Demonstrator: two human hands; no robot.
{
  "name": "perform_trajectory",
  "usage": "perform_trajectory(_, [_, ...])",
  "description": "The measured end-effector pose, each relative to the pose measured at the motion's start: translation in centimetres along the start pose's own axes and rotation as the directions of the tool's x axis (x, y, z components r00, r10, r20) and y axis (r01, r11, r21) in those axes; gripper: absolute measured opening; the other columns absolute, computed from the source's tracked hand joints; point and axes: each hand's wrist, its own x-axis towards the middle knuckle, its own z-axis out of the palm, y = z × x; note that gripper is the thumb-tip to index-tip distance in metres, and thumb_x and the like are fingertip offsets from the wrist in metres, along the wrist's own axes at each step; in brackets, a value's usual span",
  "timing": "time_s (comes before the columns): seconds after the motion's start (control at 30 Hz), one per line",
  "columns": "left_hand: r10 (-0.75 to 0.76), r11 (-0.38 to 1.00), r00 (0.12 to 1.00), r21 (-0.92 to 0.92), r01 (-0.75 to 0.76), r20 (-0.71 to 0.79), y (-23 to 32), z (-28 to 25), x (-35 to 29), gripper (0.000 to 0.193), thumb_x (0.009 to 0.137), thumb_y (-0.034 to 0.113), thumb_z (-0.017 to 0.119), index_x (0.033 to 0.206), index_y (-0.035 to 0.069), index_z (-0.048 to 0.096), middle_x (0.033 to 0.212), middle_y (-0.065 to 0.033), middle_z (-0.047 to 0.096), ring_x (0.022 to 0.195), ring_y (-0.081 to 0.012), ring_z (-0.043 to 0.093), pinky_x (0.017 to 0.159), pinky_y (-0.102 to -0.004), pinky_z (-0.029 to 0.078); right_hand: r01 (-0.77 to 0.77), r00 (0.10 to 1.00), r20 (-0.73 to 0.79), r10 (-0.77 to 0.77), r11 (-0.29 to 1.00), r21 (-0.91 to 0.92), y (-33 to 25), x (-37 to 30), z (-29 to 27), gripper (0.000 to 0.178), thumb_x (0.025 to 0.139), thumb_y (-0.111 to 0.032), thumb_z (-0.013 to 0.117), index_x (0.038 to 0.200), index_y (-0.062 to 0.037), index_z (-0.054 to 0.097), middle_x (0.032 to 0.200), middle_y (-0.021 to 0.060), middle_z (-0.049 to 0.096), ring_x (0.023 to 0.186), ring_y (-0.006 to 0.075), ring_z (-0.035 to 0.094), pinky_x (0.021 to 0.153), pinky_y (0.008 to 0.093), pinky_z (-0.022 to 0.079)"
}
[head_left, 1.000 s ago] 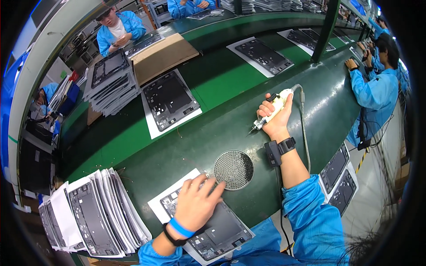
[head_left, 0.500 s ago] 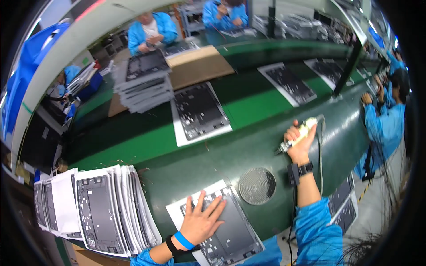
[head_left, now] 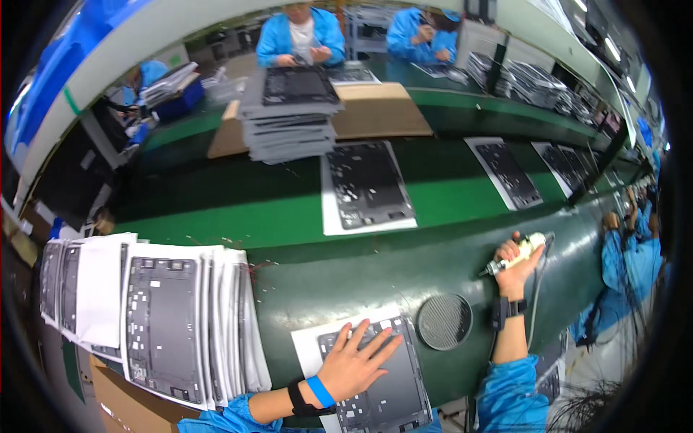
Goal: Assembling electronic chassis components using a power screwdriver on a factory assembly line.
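Observation:
My left hand [head_left: 355, 364] lies flat with fingers spread on a dark tablet-sized panel [head_left: 404, 390] dotted with small light patches. A white sheet [head_left: 310, 353] shows beneath the panel, which sits at the near edge of the green bench. Over to the right, my right hand [head_left: 516, 267] is wrapped round a cream corded electric screwdriver [head_left: 521, 254]. Its metal tip points left, raised above the bench and apart from the panel. Between the two hands stands a round dish with a ridged grey surface [head_left: 445, 322].
At left, a stack of similar panels with white sheets [head_left: 162, 325] leans over. Beyond the bench, a green conveyor [head_left: 289, 220] carries more panels [head_left: 368, 184]. A pile of grey-wrapped panels [head_left: 289, 130] stands behind it. Co-workers in blue [head_left: 299, 36] sit across and at right.
My view has tilted, so the scene sits further right and more level. My left hand stays on the panel; my right hand keeps its grip on the screwdriver, slightly closer to the dish.

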Motion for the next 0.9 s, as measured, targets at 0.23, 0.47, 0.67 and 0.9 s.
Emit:
perform_trajectory(0.23, [-0.038, 0.999, 0.999, -0.013, 0.039, 0.026, -0.8, -0.1, -0.7, 0.067, 0.082, 0.041, 0.066, 0.138, 0.011, 0.046, 0.141, -0.0059, 0.046, 0.127, -0.0387, 0.040, 0.105, -0.0570, 0.031, 0.084, 0.996, 0.053, -0.073, 0.963, -0.256, 1.6, -2.0, 5.0, 0.094, 0.075, -0.089, 0.028, 0.098, -0.0016, 0.054, 0.056, 0.0011, 0.036, 0.050, 0.0148, 0.032, 0.048, 0.0295, 0.028])
perform_trajectory(0.47, [-0.052, 0.997, 0.997, -0.051, 0.055, 0.060, -0.6, -0.5, 0.1, 0.066, 0.079, 0.038, 0.070, 0.134, 0.008, 0.050, 0.140, -0.0073, 0.047, 0.129, -0.0396, 0.038, 0.108, -0.0568, 0.027, 0.135, 0.910, 0.411, 0.053, 0.900, -0.415, 4.5, -8.3, 8.8, 0.095, 0.076, -0.089, 0.025, 0.103, -0.0014, 0.050, 0.054, 0.0026, 0.041, 0.046, 0.0153, 0.039, 0.045, 0.0306, 0.033])
perform_trajectory(0.67, [-0.083, 0.993, 0.995, -0.082, 0.088, 0.063, -0.7, -0.4, -0.2, 0.061, 0.077, 0.036, 0.072, 0.129, 0.008, 0.055, 0.139, -0.0073, 0.047, 0.129, -0.0391, 0.038, 0.107, -0.0569, 0.028, 0.186, 0.909, 0.412, 0.059, 0.828, -0.528, 7.3, -12.2, 8.5, 0.095, 0.079, -0.084, 0.030, 0.114, 0.0033, 0.042, 0.060, 0.0088, 0.048, 0.053, 0.0191, 0.045, 0.048, 0.0337, 0.038])
perform_trajectory(0.9, [-0.088, 0.991, 0.995, -0.098, 0.092, 0.049, -0.3, 0.1, 0.3, 0.058, 0.075, 0.033, 0.073, 0.126, 0.008, 0.057, 0.139, -0.0067, 0.048, 0.130, -0.0392, 0.038, 0.108, -0.0573, 0.027, 0.314, 0.842, 0.535, 0.069, 0.743, -0.591, 7.2, -12.9, 7.1, 0.089, 0.076, -0.079, 0.049, 0.113, 0.0025, 0.042, 0.071, 0.0131, 0.055, 0.064, 0.0239, 0.052, 0.061, 0.0372, 0.042])
